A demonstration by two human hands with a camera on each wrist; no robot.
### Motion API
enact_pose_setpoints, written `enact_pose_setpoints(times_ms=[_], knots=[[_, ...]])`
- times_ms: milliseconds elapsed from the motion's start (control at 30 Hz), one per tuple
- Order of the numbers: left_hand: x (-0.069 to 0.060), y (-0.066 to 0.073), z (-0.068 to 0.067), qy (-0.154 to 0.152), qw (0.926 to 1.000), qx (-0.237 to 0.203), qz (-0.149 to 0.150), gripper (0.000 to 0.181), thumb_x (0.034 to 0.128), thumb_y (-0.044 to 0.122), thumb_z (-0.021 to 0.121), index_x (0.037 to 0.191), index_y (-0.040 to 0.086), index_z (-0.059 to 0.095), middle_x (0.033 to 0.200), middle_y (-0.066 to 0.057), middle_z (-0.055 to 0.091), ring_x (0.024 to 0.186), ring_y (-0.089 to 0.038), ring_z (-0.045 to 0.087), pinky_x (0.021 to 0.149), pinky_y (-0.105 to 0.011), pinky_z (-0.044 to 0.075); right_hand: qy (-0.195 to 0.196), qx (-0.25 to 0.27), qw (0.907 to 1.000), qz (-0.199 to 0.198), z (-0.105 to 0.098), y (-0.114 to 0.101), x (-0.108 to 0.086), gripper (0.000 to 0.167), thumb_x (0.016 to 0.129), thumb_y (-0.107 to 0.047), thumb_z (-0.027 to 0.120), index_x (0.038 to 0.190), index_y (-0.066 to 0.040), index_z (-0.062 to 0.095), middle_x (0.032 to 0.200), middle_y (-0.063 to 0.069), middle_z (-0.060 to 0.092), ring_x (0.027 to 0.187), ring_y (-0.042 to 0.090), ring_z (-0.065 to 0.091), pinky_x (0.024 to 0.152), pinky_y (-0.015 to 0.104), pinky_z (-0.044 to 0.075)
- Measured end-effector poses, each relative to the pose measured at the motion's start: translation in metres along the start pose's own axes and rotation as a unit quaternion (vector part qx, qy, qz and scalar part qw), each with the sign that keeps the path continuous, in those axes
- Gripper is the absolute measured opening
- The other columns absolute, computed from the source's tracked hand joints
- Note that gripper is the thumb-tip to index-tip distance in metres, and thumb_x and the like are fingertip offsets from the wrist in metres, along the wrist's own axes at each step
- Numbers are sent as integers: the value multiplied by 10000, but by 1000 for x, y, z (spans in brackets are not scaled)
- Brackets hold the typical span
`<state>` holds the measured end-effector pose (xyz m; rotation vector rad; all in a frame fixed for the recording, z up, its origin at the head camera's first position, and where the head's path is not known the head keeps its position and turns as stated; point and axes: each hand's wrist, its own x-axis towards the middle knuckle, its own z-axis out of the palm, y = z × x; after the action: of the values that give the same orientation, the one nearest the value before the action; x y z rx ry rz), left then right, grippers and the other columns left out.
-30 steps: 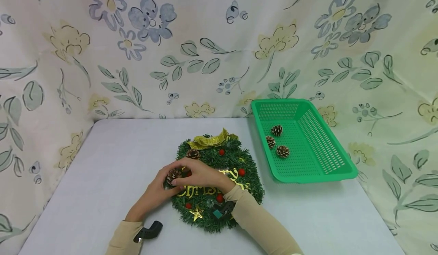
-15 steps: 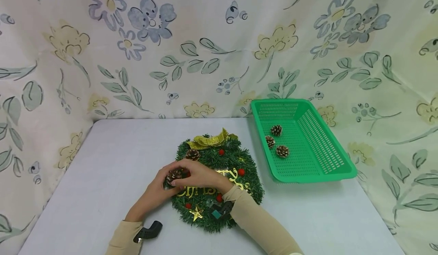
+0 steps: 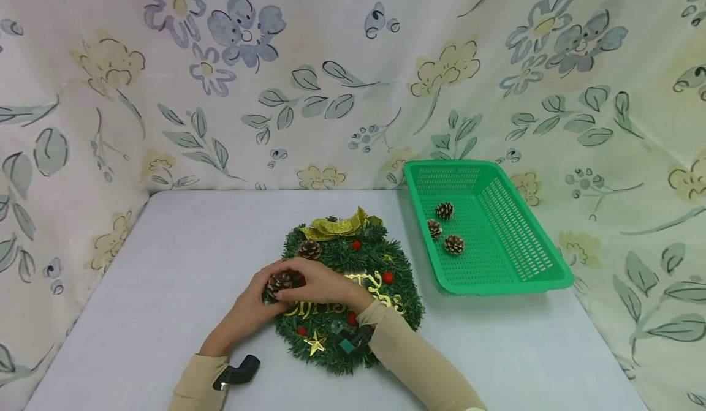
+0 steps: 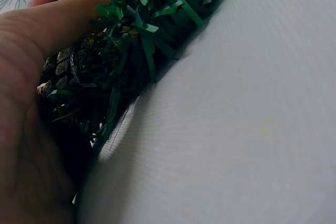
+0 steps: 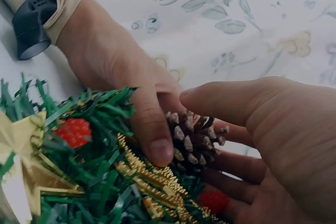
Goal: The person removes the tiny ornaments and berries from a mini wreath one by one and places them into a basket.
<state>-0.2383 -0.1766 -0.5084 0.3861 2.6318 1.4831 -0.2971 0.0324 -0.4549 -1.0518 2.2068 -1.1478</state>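
Observation:
A green Christmas wreath [image 3: 344, 255] lies flat on the white table, with a brown pinecone [image 3: 278, 283] at its left edge. My left hand [image 3: 248, 313] grips that edge, its thumb [image 5: 152, 129] on top against the greenery beside the pinecone. From the other side my right hand [image 3: 325, 283] reaches over the wreath, thumb and fingers curled round the pinecone [image 5: 191, 140]. Only part of the pinecone [image 4: 62, 69] shows in the left wrist view, behind the left thumb. The cone's underside, where it meets the greenery, is hidden.
A green plastic basket [image 3: 499, 289] stands at the back right, with three pinecones [image 3: 454, 244] inside. On the wreath sit another pinecone [image 3: 309, 250], a gold bow [image 3: 337, 226], gold lettering [image 3: 375, 283], a gold star [image 3: 315, 342] and several red balls. A floral cloth [image 3: 331, 92] hangs behind.

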Motion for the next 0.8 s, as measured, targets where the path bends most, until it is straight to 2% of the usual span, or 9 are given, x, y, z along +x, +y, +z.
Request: enact_pose_setpoints(times_ms=[167,367,600,800], knots=[[1,-2,0,11,9999,68,101,800,916,370,763,1572,241,323,1618,-171,304,1476,-454,326,1086,-708,384,-17,22,10000,-16,3,3,1,510,992,-346,668,1468,-243,520,1467,3,531,1222,64,551,971,205,504],[1,0,0,16,9999,33,136,756,918,347,764,1547,275,350,1619,-163,304,1473,-454,330,1073,-710,394,51,-59,10000,17,5,5,1,508,993,-336,668,1471,-258,515,1440,5,543,1133,54,547,912,186,492],[0,1,0,-38,10000,57,21,782,931,366,744,1575,255,315,1637,-179,267,1482,-474,306,1073,-718,386,123,-25,9999,101,7,6,0,485,1003,-313,655,1467,-266,521,1479,-9,530,1247,74,553,979,210,502],[-1,2,0,-52,9999,72,-94,816,931,389,739,1594,235,289,1641,-180,262,1485,-473,308,1088,-713,377,170,-42,9997,151,7,7,1,464,1004,-287,656,1452,-264,537,1477,-2,536,1255,85,553,989,217,499]])
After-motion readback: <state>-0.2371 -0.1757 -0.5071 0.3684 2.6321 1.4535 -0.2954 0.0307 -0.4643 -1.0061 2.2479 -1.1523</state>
